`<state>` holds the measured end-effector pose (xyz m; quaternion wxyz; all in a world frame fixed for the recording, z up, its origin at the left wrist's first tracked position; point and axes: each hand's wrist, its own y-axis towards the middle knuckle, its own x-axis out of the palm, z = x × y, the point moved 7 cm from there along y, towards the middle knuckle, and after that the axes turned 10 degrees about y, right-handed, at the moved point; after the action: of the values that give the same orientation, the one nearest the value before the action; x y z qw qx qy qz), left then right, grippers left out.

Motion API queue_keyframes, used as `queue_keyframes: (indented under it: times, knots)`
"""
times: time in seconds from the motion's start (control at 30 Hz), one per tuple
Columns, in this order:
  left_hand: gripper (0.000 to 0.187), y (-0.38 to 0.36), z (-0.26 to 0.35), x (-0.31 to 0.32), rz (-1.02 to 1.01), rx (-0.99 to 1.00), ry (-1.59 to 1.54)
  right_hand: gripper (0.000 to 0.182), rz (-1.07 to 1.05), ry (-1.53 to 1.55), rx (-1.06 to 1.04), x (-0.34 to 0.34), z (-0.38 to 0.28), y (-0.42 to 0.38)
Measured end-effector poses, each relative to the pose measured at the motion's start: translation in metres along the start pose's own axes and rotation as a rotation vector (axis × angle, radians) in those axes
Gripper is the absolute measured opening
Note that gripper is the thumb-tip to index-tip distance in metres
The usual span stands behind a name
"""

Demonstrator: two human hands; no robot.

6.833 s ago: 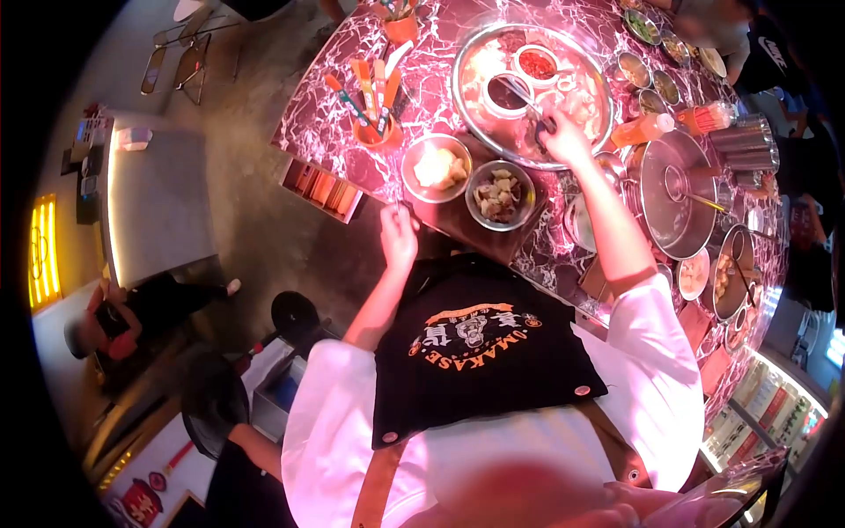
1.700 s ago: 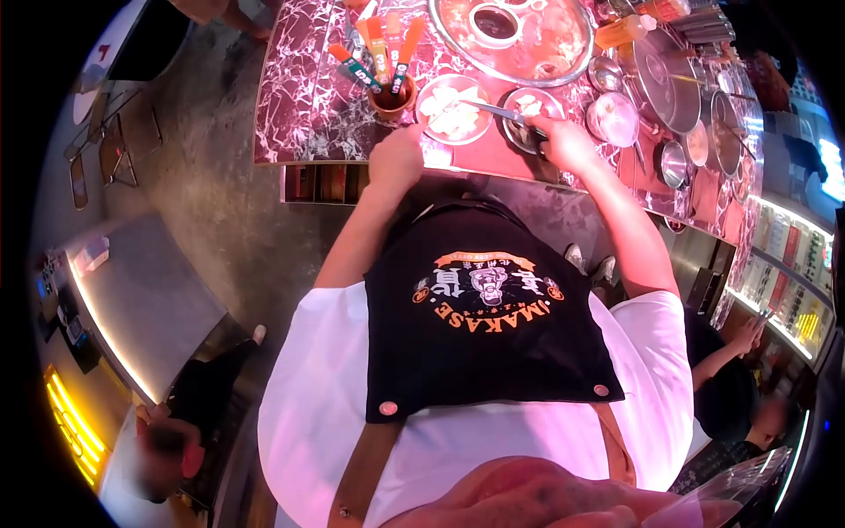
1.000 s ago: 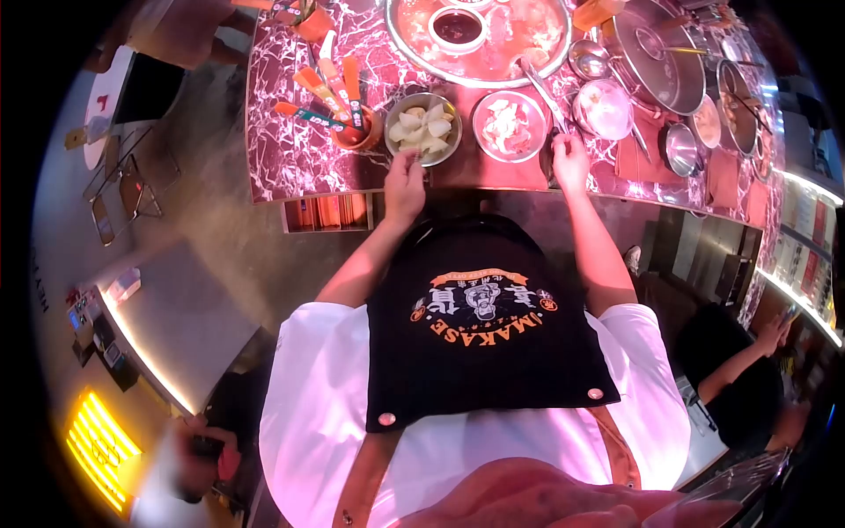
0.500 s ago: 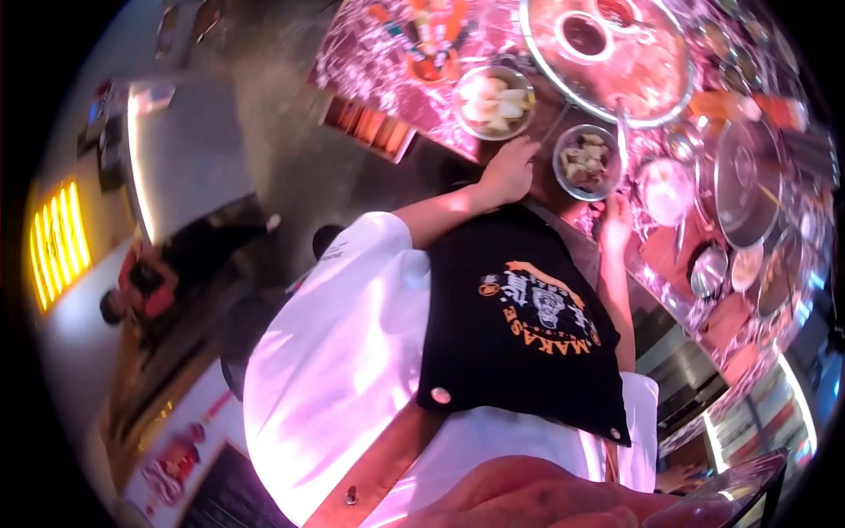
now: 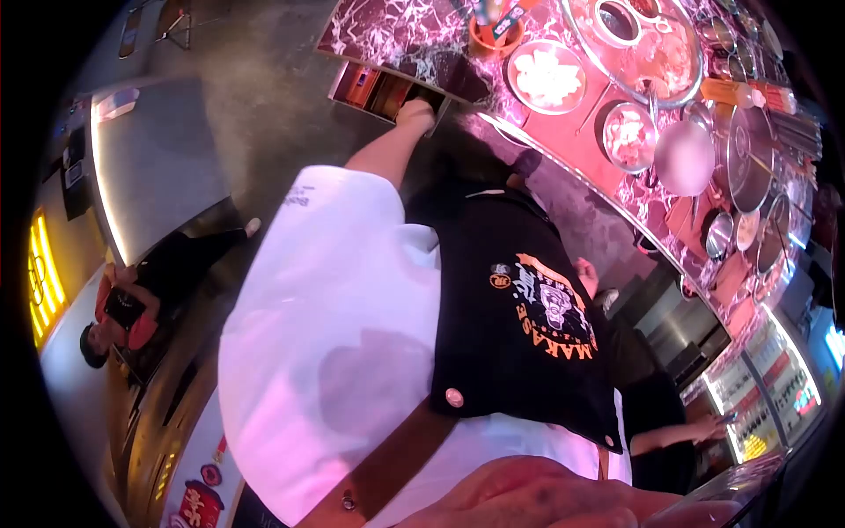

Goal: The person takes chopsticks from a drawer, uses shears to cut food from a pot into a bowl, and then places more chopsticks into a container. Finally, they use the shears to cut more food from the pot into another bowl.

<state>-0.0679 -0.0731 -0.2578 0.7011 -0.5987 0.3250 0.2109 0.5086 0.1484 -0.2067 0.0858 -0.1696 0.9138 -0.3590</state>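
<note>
My left hand [image 5: 415, 114] reaches down to the right end of an open drawer [image 5: 361, 91] beneath the marbled counter. Its fingers go out of sight at the drawer, so what they touch or hold is hidden. Beside the black apron [image 5: 519, 308], low and away from the counter, hangs my right hand [image 5: 587, 275]. Its fingers are partly visible and loosely apart, with nothing seen in them. On the counter above the drawer stand a bowl of pale white chunks [image 5: 546, 77] and a smaller metal bowl of food pieces [image 5: 629, 136].
A large round hot pot [image 5: 647, 62] occupies the counter's far side. An orange cup of utensils [image 5: 495, 37], a pale round plate [image 5: 684, 158] and a big dark pan [image 5: 750, 163] stand around it. One person [image 5: 128, 304] sits at the left; another person's hand [image 5: 704, 429] shows lower right.
My left hand has moved from beside the bowls down to the drawer at the left. My right hand has left the smaller bowl and dropped to my side.
</note>
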Motion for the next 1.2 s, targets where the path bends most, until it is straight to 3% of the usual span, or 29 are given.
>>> queue_keyframes:
  times: [0.1,0.27,0.37,0.4,0.5,0.53,0.67,0.8,0.87,0.97,1.03,1.1,1.13,1.17,1.2]
  knots:
    - [0.037,-0.009,0.001,-0.001,-0.053,0.121,0.089,0.016,-0.063,0.023,0.017,-0.005,0.046,-0.028]
    - [0.033,-0.009,-0.006,-0.005,0.019,-0.006,-0.055,0.015,-0.100,-0.205,0.106,-0.018,0.037,-0.067]
    - [0.033,-0.005,-0.006,-0.006,0.029,0.033,-0.070,0.014,-0.131,-0.256,0.104,-0.004,0.051,-0.066]
    - [0.034,0.000,-0.004,-0.001,-0.102,0.116,0.032,0.014,-0.140,-0.256,0.089,0.006,0.066,-0.062]
    - [0.035,0.017,0.001,0.011,-0.211,0.210,0.032,0.013,-0.130,-0.216,0.052,0.019,0.109,-0.043]
    - [0.035,0.019,-0.002,0.011,-0.116,0.187,0.010,0.013,-0.082,-0.187,0.070,0.028,0.088,-0.051]
    - [0.035,0.012,-0.002,0.010,-0.105,0.254,0.070,0.012,0.083,-0.117,0.141,0.057,0.035,-0.080]
    - [0.034,0.016,-0.002,0.008,-0.045,0.293,0.066,0.012,0.071,-0.199,0.154,0.066,0.036,-0.089]
    - [0.032,0.021,-0.001,0.019,-0.253,0.341,-0.009,0.014,0.060,-0.247,0.142,0.056,0.053,-0.087]
    - [0.031,0.043,-0.001,0.034,-0.087,0.377,0.035,0.014,0.047,-0.277,0.123,0.052,0.062,-0.085]
    - [0.031,0.020,0.000,0.017,-0.090,0.417,0.026,0.014,0.061,-0.271,0.146,0.053,0.061,-0.084]
    - [0.030,-0.007,-0.012,-0.020,0.253,0.485,-0.174,0.012,0.067,-0.247,0.190,0.052,0.055,-0.082]
    - [0.034,0.007,-0.039,-0.006,0.125,0.458,-0.152,0.012,0.074,-0.235,0.180,0.053,0.052,-0.080]
    - [0.029,-0.041,-0.049,-0.033,0.182,0.628,0.027,0.012,0.061,-0.171,0.177,0.049,0.058,-0.075]
    - [0.027,-0.073,-0.076,-0.056,0.032,0.553,0.110,0.011,0.049,-0.106,0.173,0.046,0.062,-0.070]
